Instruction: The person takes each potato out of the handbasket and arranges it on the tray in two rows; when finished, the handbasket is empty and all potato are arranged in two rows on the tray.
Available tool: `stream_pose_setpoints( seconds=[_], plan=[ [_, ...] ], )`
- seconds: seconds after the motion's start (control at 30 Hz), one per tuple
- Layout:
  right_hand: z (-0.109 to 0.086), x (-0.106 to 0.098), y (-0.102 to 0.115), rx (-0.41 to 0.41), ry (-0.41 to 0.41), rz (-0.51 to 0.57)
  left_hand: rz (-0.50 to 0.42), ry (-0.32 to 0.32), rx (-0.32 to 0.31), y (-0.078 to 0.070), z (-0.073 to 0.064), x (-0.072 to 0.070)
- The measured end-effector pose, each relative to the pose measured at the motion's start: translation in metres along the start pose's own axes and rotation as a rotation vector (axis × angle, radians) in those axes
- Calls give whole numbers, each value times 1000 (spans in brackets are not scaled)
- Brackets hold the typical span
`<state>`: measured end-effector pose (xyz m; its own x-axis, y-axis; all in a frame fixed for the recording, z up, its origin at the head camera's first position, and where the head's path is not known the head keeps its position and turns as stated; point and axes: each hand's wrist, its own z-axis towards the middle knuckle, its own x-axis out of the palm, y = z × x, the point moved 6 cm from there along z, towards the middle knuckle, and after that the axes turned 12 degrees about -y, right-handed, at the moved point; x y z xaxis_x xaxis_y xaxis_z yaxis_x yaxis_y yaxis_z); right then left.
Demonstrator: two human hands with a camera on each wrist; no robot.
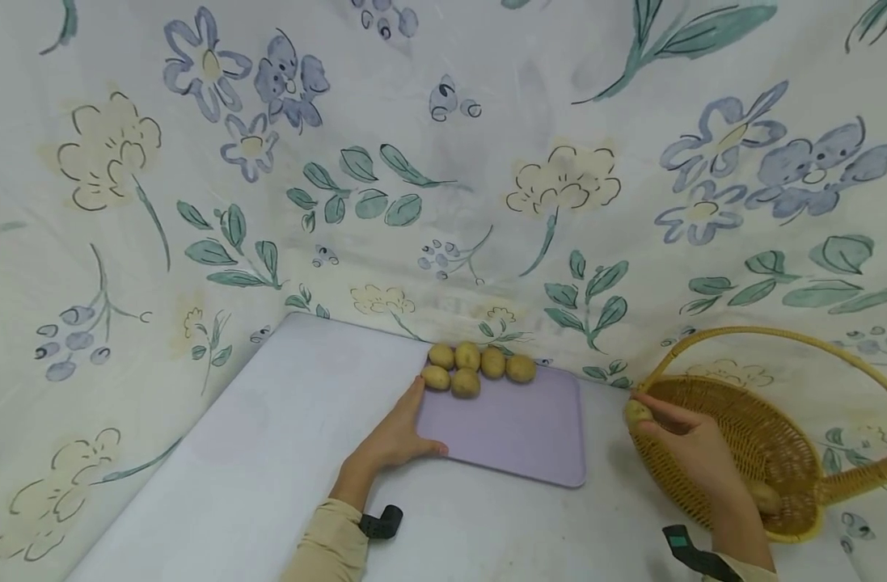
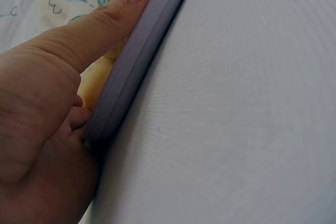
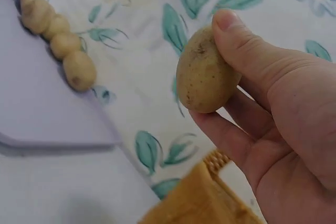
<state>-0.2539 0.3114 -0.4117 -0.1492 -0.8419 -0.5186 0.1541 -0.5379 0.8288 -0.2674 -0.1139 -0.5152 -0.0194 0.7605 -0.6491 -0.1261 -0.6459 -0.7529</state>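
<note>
My right hand (image 1: 694, 453) pinches a potato (image 3: 205, 72) between thumb and fingertips, raised over the left rim of the wicker basket (image 1: 800, 436). A potato (image 1: 765, 497) lies inside that basket, partly hidden by the right wrist. Against the near-left corner of a lilac tray (image 1: 516, 428) rests my left hand (image 1: 395, 436), fingers stretched along its left side and thumb at the front edge. In the left wrist view, the straight thumb (image 2: 94, 32) lies along the tray's rim. Several potatoes (image 1: 466, 383) sit in two rows at the tray's far-left part.
The basket's tall arched handle (image 1: 763, 331) rises at the right. A white table (image 1: 268, 453) carries the tray and basket. Flower-patterned cloth (image 1: 443, 162) stands behind the table and along its left side.
</note>
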Motion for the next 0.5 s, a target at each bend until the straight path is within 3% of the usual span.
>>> stream_pose_setpoints(
  seconds=[0.23, 0.4, 0.5],
  plan=[
    [7, 27, 1, 13, 40, 30, -11, -4, 6, -1, 0, 1],
    [10, 46, 5, 65, 64, 64, -11, -5, 10, -1, 1, 0],
    [15, 56, 8, 48, 58, 95, -12, -5, 6, 0, 0, 0]
  ],
)
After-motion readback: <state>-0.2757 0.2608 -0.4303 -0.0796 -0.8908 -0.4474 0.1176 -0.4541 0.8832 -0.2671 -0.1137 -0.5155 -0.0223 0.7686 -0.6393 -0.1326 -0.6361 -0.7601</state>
